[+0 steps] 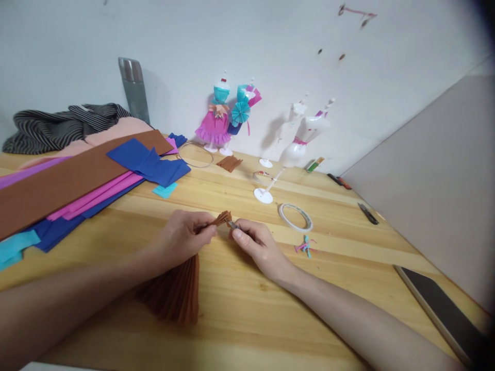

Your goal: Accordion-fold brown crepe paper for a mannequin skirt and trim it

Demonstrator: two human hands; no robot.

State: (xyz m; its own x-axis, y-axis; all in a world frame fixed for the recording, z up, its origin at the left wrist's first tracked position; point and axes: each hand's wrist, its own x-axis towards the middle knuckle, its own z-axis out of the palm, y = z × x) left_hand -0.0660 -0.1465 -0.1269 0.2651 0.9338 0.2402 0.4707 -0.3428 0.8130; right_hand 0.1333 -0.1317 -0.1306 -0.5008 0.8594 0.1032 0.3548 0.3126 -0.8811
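Observation:
My left hand [189, 234] is closed around the gathered end of a pleated brown crepe paper [181, 293]. The pleats fan out below the hand above the wooden table, and a short bunched tip sticks out past the fingers. My right hand [259, 245] is closed on a small metal-tipped tool [232, 224], most of it hidden in the palm. Its tip meets the bunched paper end between the two hands; I cannot tell the tool's exact kind.
Folded coloured paper [77, 178] lies at the left. Mini dress forms [305, 139] stand at the back, two of them dressed in paper [214, 123]. A tape roll [296, 216], paper scraps [306, 246], a cutter [367, 213] and a dark flat device [433, 304] lie rightward.

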